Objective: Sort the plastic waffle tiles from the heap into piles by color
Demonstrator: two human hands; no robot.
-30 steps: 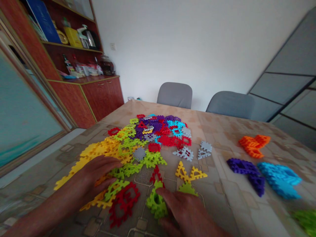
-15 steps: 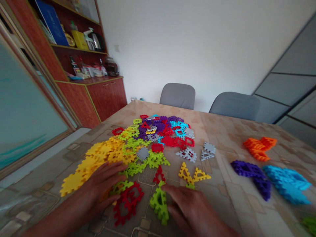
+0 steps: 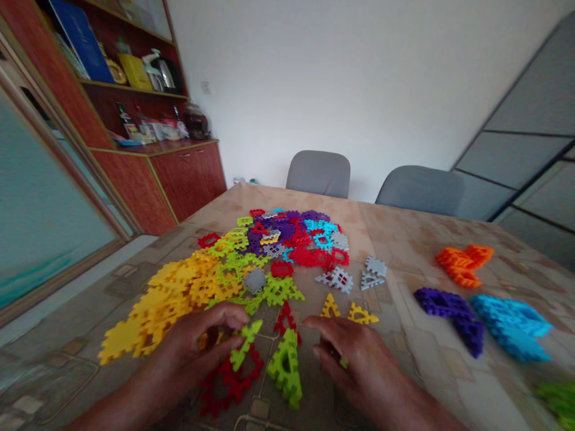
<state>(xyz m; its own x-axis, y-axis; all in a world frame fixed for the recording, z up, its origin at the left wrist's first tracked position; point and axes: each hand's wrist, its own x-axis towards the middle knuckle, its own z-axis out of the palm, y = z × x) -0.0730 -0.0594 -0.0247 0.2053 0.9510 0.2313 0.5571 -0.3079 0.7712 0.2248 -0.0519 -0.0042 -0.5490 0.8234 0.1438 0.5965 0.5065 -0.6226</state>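
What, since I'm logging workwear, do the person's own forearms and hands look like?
The bare, ungloved left hand and bare, ungloved right hand show no rings or bracelets. Both bare forearms, visible up to the picture's edge, show no sleeves, watches or cables. Small markings are too blurred to tell.

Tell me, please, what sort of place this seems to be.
Probably a dining room, perhaps in a home: a large table, grey chairs along its far side, and a wooden cabinet with bottles on it.
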